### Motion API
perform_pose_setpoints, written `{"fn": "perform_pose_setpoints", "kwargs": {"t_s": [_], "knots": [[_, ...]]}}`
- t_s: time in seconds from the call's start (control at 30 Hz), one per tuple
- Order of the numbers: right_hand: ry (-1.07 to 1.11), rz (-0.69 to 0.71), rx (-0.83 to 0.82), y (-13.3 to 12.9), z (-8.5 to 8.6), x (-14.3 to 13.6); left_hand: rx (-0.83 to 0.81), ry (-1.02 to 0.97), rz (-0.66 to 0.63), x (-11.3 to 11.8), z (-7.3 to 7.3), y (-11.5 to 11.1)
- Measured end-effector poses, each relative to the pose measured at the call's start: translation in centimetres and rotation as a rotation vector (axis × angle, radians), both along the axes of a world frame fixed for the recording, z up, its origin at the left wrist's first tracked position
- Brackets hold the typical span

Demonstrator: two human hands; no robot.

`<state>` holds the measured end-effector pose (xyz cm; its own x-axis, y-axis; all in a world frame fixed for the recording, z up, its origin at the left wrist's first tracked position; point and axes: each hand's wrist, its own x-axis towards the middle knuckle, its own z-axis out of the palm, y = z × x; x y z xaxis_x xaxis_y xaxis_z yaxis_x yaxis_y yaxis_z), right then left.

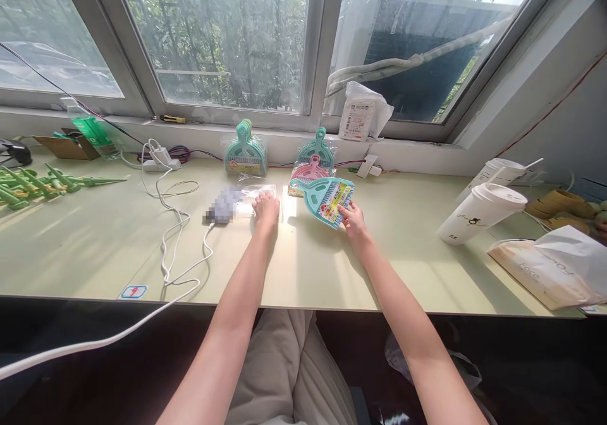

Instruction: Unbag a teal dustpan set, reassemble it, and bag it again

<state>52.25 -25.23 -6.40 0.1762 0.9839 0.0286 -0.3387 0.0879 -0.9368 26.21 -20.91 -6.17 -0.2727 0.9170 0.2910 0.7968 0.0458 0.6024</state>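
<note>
My right hand (pixel 351 218) grips the lower edge of a teal mini dustpan-and-brush set (pixel 326 198) with a colourful label, lifted just above the pale desk (pixel 95 248). My left hand (pixel 265 209) rests, fingers curled, on a stack of clear plastic bags (pixel 251 198) lying flat on the desk. Behind them lean a bundle of teal dustpan sets (pixel 245 150) and a teal and pink set (pixel 313 159) against the window ledge.
A white cable (pixel 167 222) loops over the desk from a power strip (pixel 160 161). Green plastic parts (pixel 33 184) lie far left. A lidded paper cup (pixel 478 213) lies at the right beside a paper bag (pixel 545 273). A white packet (pixel 361 114) sits on the sill.
</note>
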Motion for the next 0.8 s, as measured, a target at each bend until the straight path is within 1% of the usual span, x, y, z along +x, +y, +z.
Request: {"fn": "perform_pose_setpoints", "kwargs": {"t_s": [0.1,0.23,0.37,0.43,0.5,0.6,0.7,0.8], "knots": [[0.0,0.036,0.008,-0.1,0.1,-0.4,0.031,-0.07,-0.002,0.7,0.1,-0.3],[-0.024,0.094,0.003,-0.5,0.2,-1.2,0.035,-0.106,-0.072,0.4,0.1,-0.3],[-0.047,0.117,0.011,-0.7,0.4,-1.7,0.182,-0.064,-0.108,0.6,0.7,-0.5],[-0.055,0.094,0.02,-0.7,0.5,-1.6,0.242,-0.007,-0.127,1.1,1.1,-0.8],[-0.055,0.043,0.026,-0.7,0.6,-1.3,0.271,0.039,-0.144,1.5,1.5,-1.2],[-0.056,-0.027,0.035,-0.6,0.6,-0.9,0.321,0.049,-0.181,1.9,1.9,-1.7],[-0.068,-0.005,0.023,-0.6,0.7,-1.0,0.358,-0.022,-0.28,2.4,1.9,-1.7],[-0.055,0.078,0.014,-0.8,0.7,-1.9,0.337,-0.144,-0.46,3.3,1.7,-1.5]]}}
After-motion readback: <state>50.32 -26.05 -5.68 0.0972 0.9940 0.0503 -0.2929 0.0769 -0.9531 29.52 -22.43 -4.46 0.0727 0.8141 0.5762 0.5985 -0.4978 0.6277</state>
